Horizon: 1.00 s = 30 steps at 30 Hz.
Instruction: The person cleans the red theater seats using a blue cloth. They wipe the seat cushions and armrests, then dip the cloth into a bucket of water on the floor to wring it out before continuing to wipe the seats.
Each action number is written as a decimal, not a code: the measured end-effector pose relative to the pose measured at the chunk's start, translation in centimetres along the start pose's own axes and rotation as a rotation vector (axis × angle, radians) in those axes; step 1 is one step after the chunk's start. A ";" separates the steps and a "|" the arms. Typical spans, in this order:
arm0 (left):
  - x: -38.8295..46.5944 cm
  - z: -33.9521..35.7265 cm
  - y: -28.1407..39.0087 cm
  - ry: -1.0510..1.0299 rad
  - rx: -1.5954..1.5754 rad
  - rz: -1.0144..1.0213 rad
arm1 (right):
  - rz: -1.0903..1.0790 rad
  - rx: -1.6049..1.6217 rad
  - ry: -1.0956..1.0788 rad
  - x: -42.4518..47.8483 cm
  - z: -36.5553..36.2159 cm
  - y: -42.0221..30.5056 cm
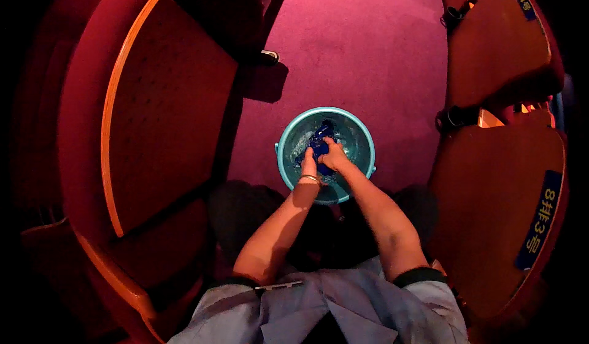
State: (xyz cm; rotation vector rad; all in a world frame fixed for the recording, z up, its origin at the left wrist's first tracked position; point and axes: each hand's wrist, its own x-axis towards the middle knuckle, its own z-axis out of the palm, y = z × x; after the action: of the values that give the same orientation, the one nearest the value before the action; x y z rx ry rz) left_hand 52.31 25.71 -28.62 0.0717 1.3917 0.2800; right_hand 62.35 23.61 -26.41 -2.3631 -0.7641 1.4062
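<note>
A light-blue plastic bucket (281, 138) stands on the carpet before my knees, with some water in it. Inside, a wet dark-blue cloth (320, 147) is bunched up between my hands. My left hand (309, 163), with a bangle on its wrist, holds the cloth from the left; part of its fingers is hidden. From the right, my right hand (335, 155) grips the same cloth, thumb and fingers bent around it. Part of the cloth lies lower in the bucket, past my fingers.
Reddish-purple carpet (354, 54) runs ahead between two rows of theatre seats. On the left rises a wood-edged seat back (170, 114). Seat backs on the right (492, 197) bear blue label plates (538, 220). Dark cup-holder-like rings (448, 119) jut toward the aisle.
</note>
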 end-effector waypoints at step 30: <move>-3.9 0.2 2.2 -0.054 -0.159 0.312 | -0.135 -0.281 0.402 -1.7 -1.6 -1.0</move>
State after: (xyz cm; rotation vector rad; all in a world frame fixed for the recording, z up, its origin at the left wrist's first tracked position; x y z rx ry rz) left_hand 51.53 26.93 -24.34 0.1638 1.2983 0.6428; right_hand 62.77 23.52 -23.90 -2.6225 -1.0289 0.7716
